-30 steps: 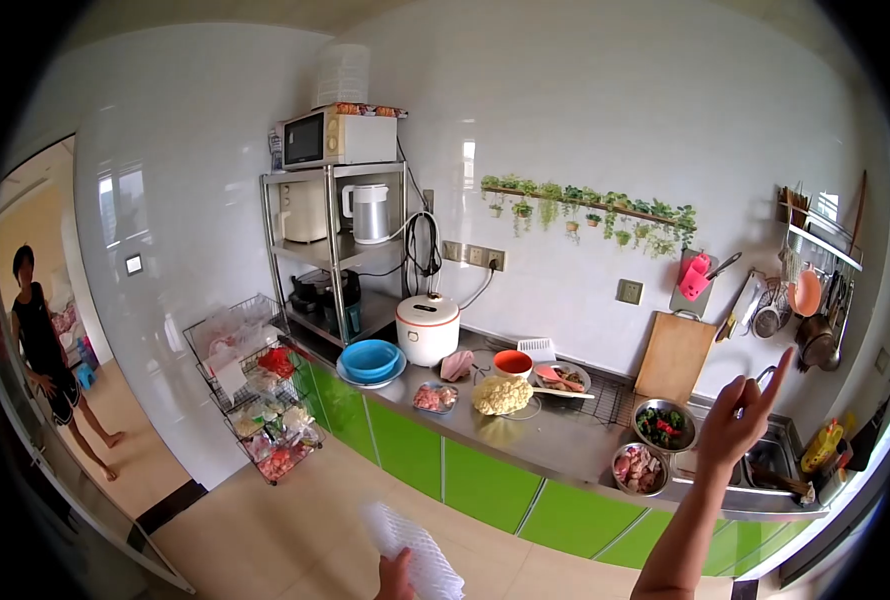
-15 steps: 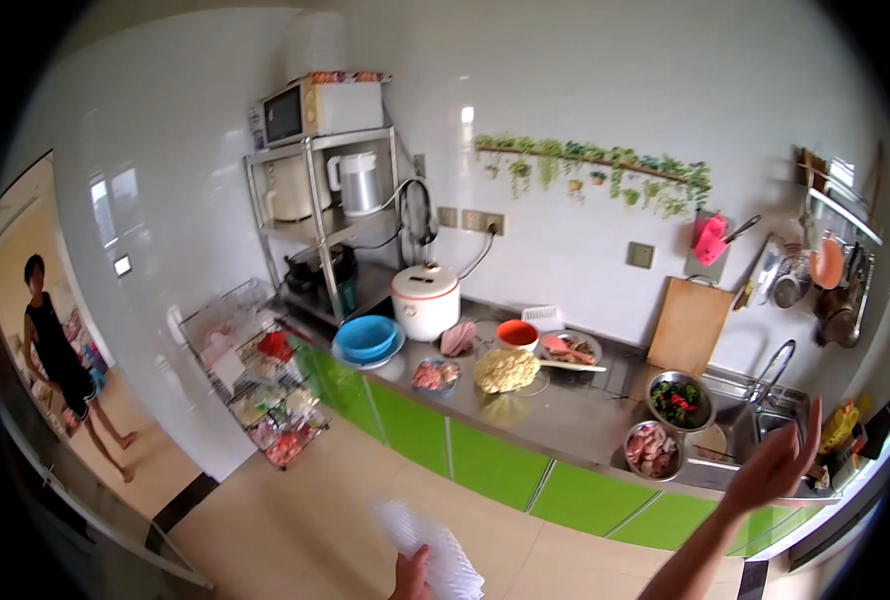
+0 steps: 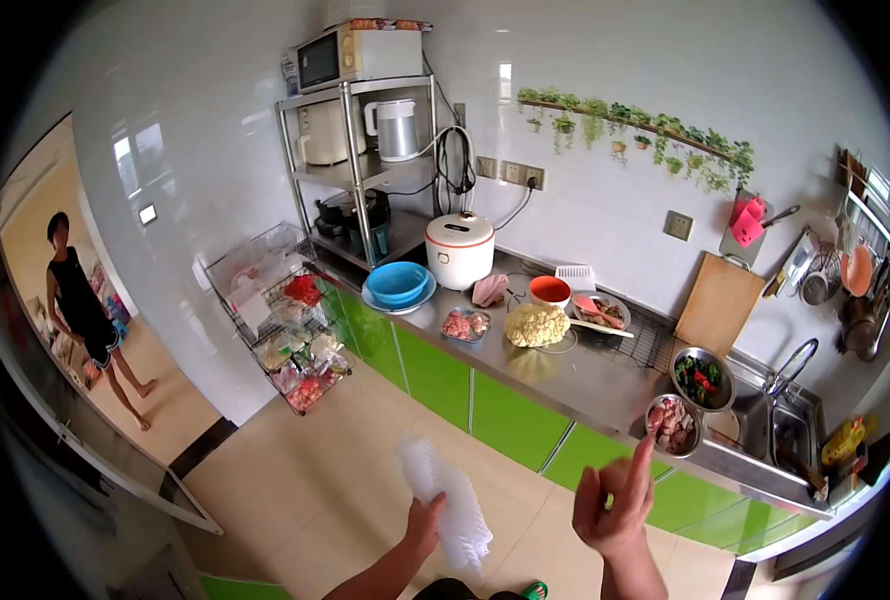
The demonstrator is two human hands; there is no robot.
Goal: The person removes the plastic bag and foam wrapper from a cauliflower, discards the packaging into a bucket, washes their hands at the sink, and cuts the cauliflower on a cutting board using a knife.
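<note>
Head camera view, looking down into a kitchen: a person's left hand (image 3: 425, 522) holds a long, white, translucent sheet of textured wrapping (image 3: 455, 525), folded or rolled, above the pale tiled floor (image 3: 365, 470). The wrapping's long axis slants from the far left to the near right. It lies along the left hand's own fingers, and well to the left of the right hand (image 3: 615, 505), so the left hand is the nearer one. Its fingers are closed around the middle of the wrapping, with the thumb laid across the top; both ends stick out free.

The right hand is raised, palm partly turned toward the viewer. Its index finger is stretched out straight and points away toward the far side, while the other fingers are loosely bent, and nothing can be seen in them. Just past the index fingertip, on the near edge of a stainless-steel bench (image 3: 590, 390), sits a round metal bowl (image 3: 701, 430) of raw meat chunks. The fingertip overlaps the bowl's left side in this view, but the hand appears to be in front of the bench, apart from the bowl. Beyond it is a larger round metal bowl (image 3: 726, 392) holding dark greens and red pieces.
</note>
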